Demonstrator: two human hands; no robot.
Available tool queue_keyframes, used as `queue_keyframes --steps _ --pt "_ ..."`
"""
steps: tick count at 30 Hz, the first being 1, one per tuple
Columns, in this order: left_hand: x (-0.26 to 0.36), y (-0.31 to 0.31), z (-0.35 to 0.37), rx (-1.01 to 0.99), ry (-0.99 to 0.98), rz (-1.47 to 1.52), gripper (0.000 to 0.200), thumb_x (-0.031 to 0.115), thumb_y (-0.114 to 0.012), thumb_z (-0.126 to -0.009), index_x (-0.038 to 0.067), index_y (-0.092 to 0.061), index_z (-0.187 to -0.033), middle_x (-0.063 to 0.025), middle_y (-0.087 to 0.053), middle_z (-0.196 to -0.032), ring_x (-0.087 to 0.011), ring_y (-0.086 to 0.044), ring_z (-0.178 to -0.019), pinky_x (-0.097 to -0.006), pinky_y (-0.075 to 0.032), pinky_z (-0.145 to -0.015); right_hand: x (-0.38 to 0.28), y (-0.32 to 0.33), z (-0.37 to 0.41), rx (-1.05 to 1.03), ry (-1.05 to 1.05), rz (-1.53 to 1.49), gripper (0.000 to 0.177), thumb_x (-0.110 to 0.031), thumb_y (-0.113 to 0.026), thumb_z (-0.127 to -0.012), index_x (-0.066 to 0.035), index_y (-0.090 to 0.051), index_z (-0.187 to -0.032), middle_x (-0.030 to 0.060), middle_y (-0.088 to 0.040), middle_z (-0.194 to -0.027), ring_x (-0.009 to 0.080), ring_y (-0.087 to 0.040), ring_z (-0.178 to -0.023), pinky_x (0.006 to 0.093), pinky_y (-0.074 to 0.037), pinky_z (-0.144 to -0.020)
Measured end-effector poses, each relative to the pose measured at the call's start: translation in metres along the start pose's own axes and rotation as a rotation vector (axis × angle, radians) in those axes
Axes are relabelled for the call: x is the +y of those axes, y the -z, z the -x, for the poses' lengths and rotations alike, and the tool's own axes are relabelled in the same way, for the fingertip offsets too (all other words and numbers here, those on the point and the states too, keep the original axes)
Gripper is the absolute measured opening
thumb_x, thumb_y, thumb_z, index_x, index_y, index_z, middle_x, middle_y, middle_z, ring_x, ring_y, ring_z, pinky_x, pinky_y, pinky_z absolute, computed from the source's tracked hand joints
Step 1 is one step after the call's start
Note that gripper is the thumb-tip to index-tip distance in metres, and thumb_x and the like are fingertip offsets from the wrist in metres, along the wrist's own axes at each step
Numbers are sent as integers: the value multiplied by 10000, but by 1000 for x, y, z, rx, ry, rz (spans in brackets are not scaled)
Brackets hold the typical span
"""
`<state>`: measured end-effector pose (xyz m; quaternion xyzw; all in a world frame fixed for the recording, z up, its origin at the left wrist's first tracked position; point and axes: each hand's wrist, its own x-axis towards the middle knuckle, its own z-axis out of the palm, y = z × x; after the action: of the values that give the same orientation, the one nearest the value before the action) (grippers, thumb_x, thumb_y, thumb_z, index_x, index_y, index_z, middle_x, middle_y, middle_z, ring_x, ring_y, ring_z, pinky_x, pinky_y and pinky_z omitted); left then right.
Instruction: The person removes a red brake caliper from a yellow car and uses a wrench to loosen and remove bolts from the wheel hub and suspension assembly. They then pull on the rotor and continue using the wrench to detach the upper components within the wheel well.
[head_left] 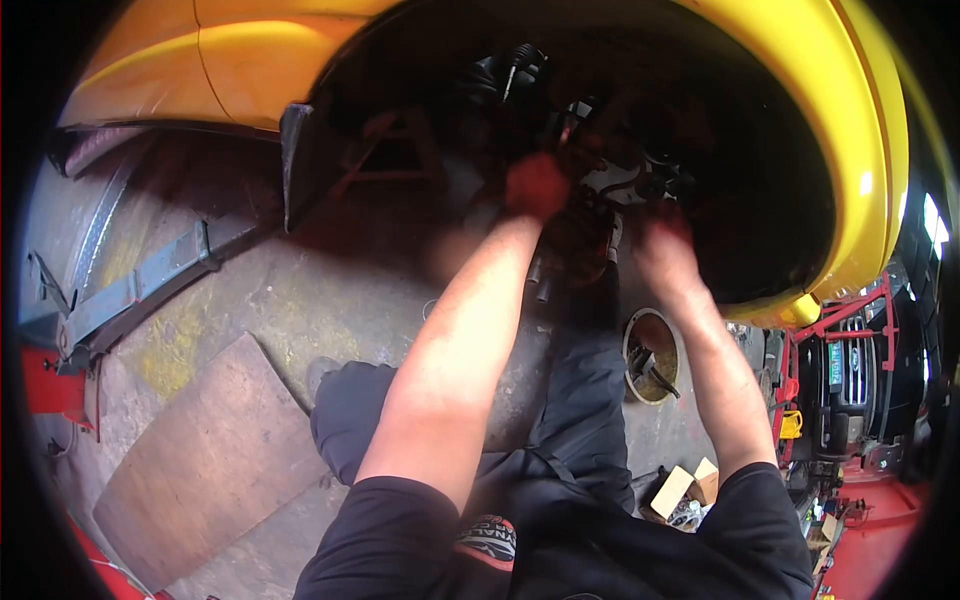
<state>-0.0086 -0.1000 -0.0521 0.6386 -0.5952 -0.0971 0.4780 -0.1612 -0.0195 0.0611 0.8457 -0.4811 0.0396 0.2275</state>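
Note:
Both arms reach into the dark wheel arch of a yellow car (868,190), among metal suspension parts (610,180). My left hand (538,187) looks closed, fingers curled, just below a bright metal piece (568,130). What it grips is lost in shadow. To its right, my right hand (665,245) is smeared by motion and dim, close to the right side of those parts. Its fingers cannot be made out. A ribbed rubber boot (525,58) shows higher up in the arch.
A reddish stand (395,150) is under the car. At left are a grey lift arm (140,290) and a brown board (215,465) on the floor. A round container (655,355) with dark items stands below my right forearm. Cardboard boxes (680,490) lie at lower right.

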Motion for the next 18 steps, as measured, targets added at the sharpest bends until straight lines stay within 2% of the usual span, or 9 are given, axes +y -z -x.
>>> queue_keyframes --steps 3,6,9,12,15,17,18 --pt "-9 -9 -11 -28 6 59 269 333 -505 -845 97 -635 -863 -156 -632 -821 -329 -626 -801 -428 -504 -699 21 12 -30 -104 -1 -154 198 -97 -597 -773 -60 -630 -964 160 -624 -954 329 -596 -902 406 -485 -777" --pt "-14 -17 -11 18 -79 118 221 282 -527 -822 84 -623 -839 -145 -625 -815 -318 -622 -814 -422 -501 -705 18 19 -42 -60 -124 -253 269 -130 -650 -733 -56 -628 -991 159 -644 -947 308 -618 -901 397 -487 -796" --pt "-17 -23 -12 33 -46 117 171 226 -535 -802 80 -619 -833 -134 -622 -796 -306 -625 -821 -412 -503 -714 -2 11 -37 148 -250 -279 280 -135 -663 -720 -63 -633 -988 154 -654 -912 279 -636 -870 369 -501 -767" --pt "-27 -24 -12 -70 -319 -236 128 181 -544 -775 79 -614 -809 -134 -624 -805 -302 -626 -821 -414 -504 -715 -1 -13 -26 182 -399 -515 279 -205 -613 -734 -77 -635 -981 153 -640 -916 333 -604 -900 408 -487 -777" --pt "-10 -18 -5 0 -142 -128 112 151 -547 -745 90 -630 -790 -134 -626 -820 -298 -627 -834 -413 -508 -719 9 -24 -26 196 -447 -501 286 -228 -622 -721 -58 -623 -951 144 -638 -886 320 -613 -859 384 -487 -758" --pt "-4 -9 -7 -27 -41 3 102 142 -552 -728 93 -634 -763 -126 -621 -805 -294 -625 -815 -415 -509 -698 29 -57 -33 202 -554 -598 237 -244 -588 -758 -59 -621 -903 135 -636 -868 313 -611 -855 411 -485 -759" --pt "-3 -7 -9 -37 13 66 97 137 -555 -719 95 -636 -750 -121 -619 -798 -292 -624 -806 -416 -510 -688 36 -79 -33 200 -483 -502 230 -255 -566 -779 -61 -617 -892 134 -634 -868 315 -608 -859 429 -479 -767"
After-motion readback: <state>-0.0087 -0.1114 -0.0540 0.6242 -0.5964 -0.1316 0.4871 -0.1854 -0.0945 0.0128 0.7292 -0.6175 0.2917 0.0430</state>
